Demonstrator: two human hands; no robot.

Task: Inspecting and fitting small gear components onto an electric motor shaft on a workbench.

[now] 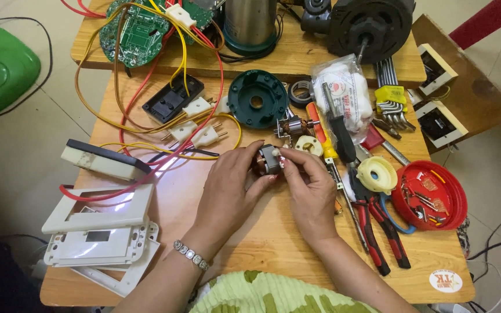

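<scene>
While both hands meet at the centre of the frame, the left hand (227,188) cradles a small grey motor part (270,159) and the right hand (311,188) pinches its edge with closed fingertips. A slip could drop it among loose parts on the wooden table (262,249). Nearby: two red-handled pliers (381,232), one red lid (430,196), three white plugs (198,124).

Both arms are stretched forward from the near edge and bent in toward each other. The left hand (227,188) is curled, with its fingers closed. The right hand (308,185) is brought up against it, and its fingertips (288,155) are pinched together.
</scene>
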